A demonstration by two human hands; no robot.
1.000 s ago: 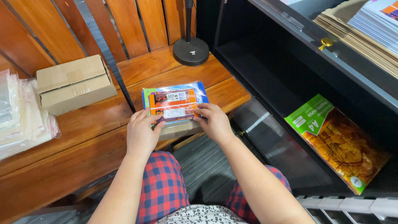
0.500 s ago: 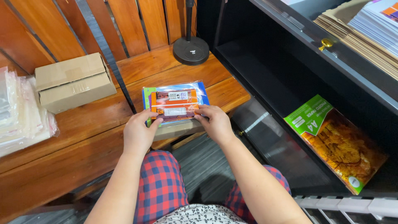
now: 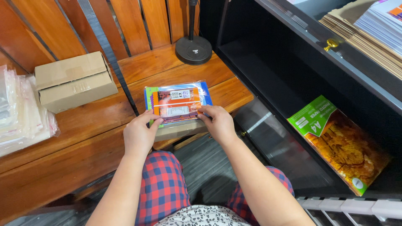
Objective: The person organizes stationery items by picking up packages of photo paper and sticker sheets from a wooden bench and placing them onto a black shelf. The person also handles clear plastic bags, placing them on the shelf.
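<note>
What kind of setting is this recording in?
Probably a small print or stationery workroom: a pack of photo paper in a black cabinet, stacked paper above, clear sleeves and a cardboard box on the wooden bench.

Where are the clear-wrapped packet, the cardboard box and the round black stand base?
clear-wrapped packet (image 3: 178, 102), head view, middle of its orange front.
cardboard box (image 3: 73, 81), head view, middle of its top edge.
round black stand base (image 3: 193, 50), head view, centre of the disc.

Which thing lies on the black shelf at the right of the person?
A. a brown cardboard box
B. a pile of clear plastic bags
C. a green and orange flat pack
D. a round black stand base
C: the green and orange flat pack lies inside the black shelf, right of both hands.
</note>
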